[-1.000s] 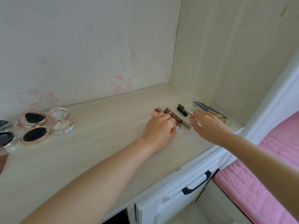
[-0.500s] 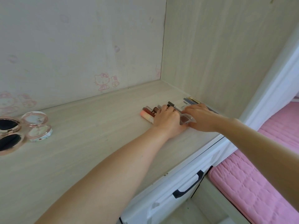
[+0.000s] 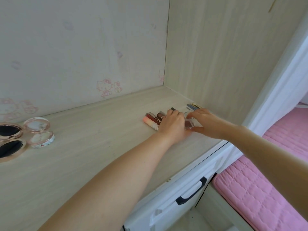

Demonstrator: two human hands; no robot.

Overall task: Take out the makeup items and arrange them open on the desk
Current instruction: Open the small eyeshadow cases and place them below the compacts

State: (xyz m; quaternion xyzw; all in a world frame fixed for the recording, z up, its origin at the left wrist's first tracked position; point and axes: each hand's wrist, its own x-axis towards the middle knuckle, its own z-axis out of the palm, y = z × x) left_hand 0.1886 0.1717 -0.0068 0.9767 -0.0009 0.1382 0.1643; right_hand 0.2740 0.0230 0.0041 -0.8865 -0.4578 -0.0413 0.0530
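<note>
Since prev. frame, a small clear square case [image 3: 189, 124] w/ mauve fill has been drawn between both hands, near desk [image 3: 100, 147] right front edge. Right hand [image 3: 202, 121] pinched on it; left hand [image 3: 173, 125] curled over glossy tubes [image 3: 152, 120], grip can't be told. Round compacts [image 3: 39, 132] lie open at left edge.

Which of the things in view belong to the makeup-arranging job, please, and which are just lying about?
Part of the job:
lip tubes
small clear case, between left hand and right hand
pencils
open compacts

Just there:
drawer handle
pink bedding
</note>
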